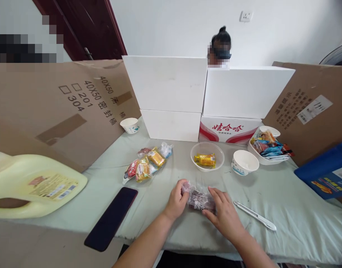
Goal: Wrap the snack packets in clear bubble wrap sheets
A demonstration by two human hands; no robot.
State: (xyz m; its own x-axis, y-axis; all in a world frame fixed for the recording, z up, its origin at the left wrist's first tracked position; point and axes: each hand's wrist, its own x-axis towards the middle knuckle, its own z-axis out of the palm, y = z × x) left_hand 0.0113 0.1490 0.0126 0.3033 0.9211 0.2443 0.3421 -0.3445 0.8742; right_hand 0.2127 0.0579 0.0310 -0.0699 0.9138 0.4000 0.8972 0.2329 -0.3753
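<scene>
A dark brown snack in a clear plastic wrapper [201,201], with white print on its front, lies between my hands near the table's front edge. Its crinkled left end is pinched by my left hand [177,199], fingers closed. My right hand [223,212] grips the other end, thumb below and fingers above. Just beyond them a clear plastic bowl [193,163] holds yellow-wrapped snacks [206,160]. To the left is a pile of packaged snacks [144,168]. A white utility knife [255,216] rests right of my right hand.
A black phone [111,219] lies front left, beside a pale yellow jug [45,186]. Paper bowls [245,162] and a white dish [271,160] of wrapped snacks stand right, near a blue container [324,173]. White boxes [173,85] and cardboard [62,108] wall the back; a person's head shows behind.
</scene>
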